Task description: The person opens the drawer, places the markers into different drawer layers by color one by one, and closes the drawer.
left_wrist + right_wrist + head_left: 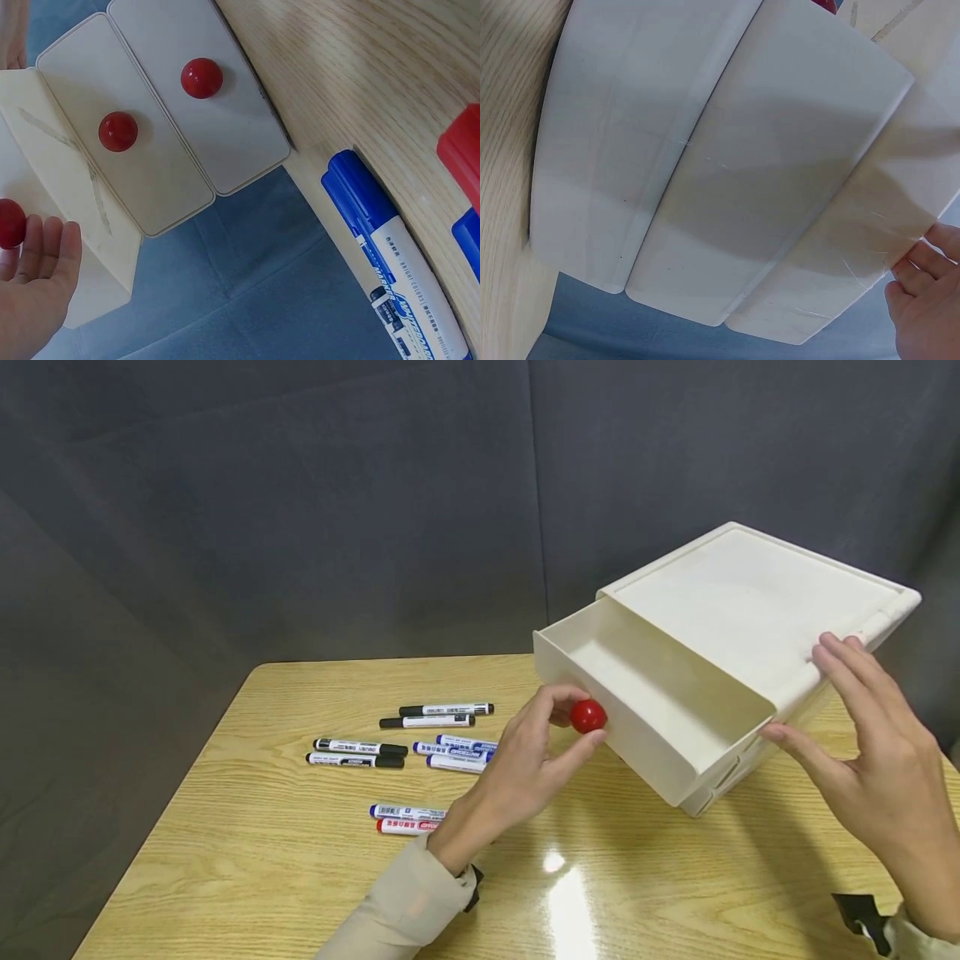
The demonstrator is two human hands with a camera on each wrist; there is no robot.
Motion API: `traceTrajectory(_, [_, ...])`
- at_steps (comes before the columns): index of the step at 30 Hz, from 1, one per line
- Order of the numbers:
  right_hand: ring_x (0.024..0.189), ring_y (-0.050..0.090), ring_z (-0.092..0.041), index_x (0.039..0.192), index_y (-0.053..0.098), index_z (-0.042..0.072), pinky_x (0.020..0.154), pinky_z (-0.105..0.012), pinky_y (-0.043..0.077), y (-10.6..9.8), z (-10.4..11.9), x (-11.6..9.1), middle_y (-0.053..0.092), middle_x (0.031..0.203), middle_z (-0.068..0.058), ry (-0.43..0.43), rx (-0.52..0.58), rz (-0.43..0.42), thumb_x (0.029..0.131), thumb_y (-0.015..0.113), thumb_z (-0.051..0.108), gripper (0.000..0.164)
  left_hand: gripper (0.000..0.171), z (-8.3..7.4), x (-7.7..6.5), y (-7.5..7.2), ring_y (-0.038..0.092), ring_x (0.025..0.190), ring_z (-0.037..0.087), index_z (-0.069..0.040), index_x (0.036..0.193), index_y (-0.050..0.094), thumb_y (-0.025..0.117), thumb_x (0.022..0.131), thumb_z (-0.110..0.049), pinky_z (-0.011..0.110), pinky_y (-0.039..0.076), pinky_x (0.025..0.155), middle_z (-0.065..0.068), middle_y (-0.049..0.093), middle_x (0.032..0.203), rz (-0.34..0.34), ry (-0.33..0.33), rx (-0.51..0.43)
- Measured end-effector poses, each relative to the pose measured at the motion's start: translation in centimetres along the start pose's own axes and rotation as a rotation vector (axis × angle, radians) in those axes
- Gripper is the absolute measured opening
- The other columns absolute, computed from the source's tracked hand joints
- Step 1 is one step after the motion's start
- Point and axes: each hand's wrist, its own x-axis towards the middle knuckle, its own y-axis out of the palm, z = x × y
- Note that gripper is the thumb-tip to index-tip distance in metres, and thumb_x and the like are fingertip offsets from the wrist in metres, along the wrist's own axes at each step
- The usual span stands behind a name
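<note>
A white drawer unit stands at the right of the table. Its top drawer is pulled out, and the inside that shows is bare. My left hand holds the round red knob of that drawer between fingers and thumb. Two lower drawers, each with a red knob, sit closed in the left wrist view. My right hand rests on the unit's right upper edge, fingertips on top and thumb by the front corner. In the right wrist view its fingers touch that edge.
Black markers lie in pairs on the wooden table. Several blue markers are beside them, partly behind the left hand. Nearer lie another blue marker and a red marker. A dark curtain hangs behind.
</note>
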Motion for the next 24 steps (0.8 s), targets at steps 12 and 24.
traceTrajectory(12, [0.143, 0.041, -0.011, 0.131, 0.057, -0.010, 0.117, -0.013, 0.028, 0.0, 0.0, 0.0, 0.058, 0.133, -0.031, 0.010, -0.001, 0.007, 0.085, 0.055, 0.071, 0.093, 0.037, -0.2, -0.4, -0.4, 0.059, 0.101, 0.014, -0.005, 0.127, 0.050, 0.066, 0.096, -0.017, 0.022, 0.052, 0.089, 0.004, 0.064, 0.112, 0.009, -0.029, 0.017])
traceTrajectory(24, [0.143, 0.041, -0.014, 0.130, 0.058, -0.009, 0.116, -0.011, 0.028, 0.0, 0.3, 0.0, 0.058, 0.133, -0.030, 0.025, -0.012, 0.004, 0.084, 0.054, 0.072, 0.093, 0.044, 0.3, -1.2, -1.9, 0.058, 0.111, 0.017, -0.007, 0.135, 0.049, 0.066, 0.096, -0.019, 0.025, 0.052, 0.092, 0.006, 0.061, 0.125, 0.045, -0.041, 0.074])
